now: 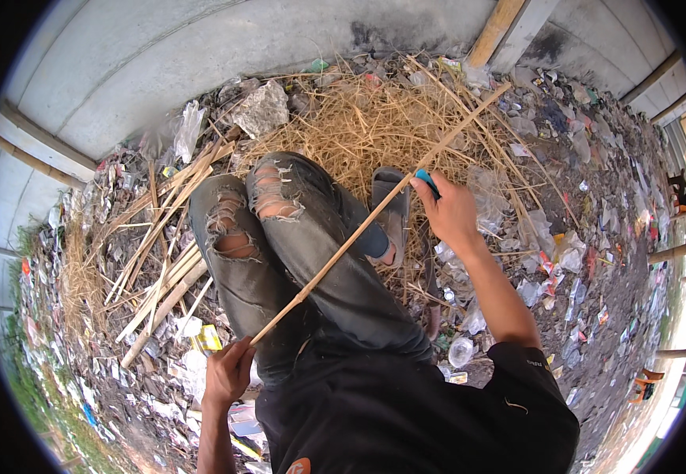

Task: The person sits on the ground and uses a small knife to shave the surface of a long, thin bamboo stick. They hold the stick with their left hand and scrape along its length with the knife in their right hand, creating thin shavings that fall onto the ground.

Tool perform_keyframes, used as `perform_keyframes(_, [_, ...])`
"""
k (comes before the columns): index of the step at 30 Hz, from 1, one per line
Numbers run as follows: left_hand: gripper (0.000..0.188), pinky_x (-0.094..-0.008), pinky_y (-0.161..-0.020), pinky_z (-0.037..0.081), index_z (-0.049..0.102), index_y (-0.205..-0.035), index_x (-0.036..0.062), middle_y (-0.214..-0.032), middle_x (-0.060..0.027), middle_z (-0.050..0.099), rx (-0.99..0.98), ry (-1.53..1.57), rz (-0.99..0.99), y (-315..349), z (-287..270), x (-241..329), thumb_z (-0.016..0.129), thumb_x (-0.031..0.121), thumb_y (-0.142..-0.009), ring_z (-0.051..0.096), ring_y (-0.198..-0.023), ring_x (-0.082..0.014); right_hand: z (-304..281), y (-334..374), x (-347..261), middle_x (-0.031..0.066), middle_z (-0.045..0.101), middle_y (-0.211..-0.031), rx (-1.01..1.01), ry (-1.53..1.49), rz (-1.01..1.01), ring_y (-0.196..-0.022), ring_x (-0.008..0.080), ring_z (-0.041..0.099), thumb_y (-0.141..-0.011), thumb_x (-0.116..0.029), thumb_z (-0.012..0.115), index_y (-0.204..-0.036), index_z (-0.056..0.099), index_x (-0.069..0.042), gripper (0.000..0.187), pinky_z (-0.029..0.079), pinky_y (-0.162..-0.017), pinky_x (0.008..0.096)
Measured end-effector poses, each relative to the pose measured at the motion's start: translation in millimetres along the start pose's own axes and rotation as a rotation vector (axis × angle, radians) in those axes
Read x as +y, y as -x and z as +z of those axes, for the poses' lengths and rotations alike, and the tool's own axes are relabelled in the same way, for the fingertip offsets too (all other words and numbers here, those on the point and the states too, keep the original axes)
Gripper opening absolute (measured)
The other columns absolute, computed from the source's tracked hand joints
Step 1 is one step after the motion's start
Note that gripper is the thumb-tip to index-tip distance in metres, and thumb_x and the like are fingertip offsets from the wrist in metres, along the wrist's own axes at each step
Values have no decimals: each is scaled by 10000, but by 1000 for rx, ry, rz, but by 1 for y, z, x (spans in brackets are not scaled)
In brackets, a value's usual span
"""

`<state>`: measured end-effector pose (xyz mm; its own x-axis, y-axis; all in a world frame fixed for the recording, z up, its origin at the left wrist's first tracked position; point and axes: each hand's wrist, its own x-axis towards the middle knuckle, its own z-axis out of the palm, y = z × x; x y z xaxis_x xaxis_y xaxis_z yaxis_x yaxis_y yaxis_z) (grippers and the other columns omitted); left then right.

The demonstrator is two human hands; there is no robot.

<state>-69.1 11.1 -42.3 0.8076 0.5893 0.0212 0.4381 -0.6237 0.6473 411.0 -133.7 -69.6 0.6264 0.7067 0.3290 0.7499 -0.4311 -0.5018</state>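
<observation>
A long, narrow bamboo strip [343, 246] slants across my thighs, its far tip up over the straw and its near end by my left hip. My left hand [227, 371] is closed around that near end. Farther up, my right hand [449, 209] grips a small blue tool [428, 183], which lies against the strip. Its blade, if it has one, is hidden, so the exact kind does not show. My bent knees in torn dark trousers [311, 229] are under the strip.
Dry straw and shavings [374, 118] pile up beyond my knees. Split bamboo pieces [171, 229] lie to the left, next to a thicker stick [161, 316]. A pale rock [262, 109] sits near the grey wall [161, 63]. Plastic litter [572, 253] covers the ground around me.
</observation>
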Motion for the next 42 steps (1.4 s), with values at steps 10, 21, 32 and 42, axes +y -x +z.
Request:
perform_keyframes(10, [130,-432,-566,514,715,-1107,-43,-762,-219,700,-91,11,-83,-3,-9,3,693,8,-990,708,-634,-388,-5,-3,33,11,507,-610,155,-435,166,-526,158,439,-1067,-385,699,-874,628,-43,399,351,-527,356])
perform_keyframes(21, [112,-453,-565,524,714,-1079,-12,-775,-219,711,-71,-80,-23,-11,-12,4,703,49,-985,706,-648,-417,-6,11,-9,-19,593,-752,100,-415,-50,-631,63,531,-972,-253,839,-1248,722,-50,363,439,-585,254])
perform_keyframes(32, [162,-469,-581,544,730,-1128,9,-850,-221,743,-24,-90,-64,3,-9,-14,716,67,-977,719,-679,-426,-2,-29,19,-67,428,-596,45,-1293,324,-463,54,355,-1060,-312,729,-946,706,-27,308,281,-491,263])
perform_keyframes(42, [158,-460,-576,536,723,-1140,8,-822,-221,731,-67,-100,-111,24,-10,-38,689,70,-999,714,-674,-425,-46,-43,44,-81,416,-636,436,-1034,541,-486,29,358,-1022,-398,778,-1230,672,-30,436,265,-471,253])
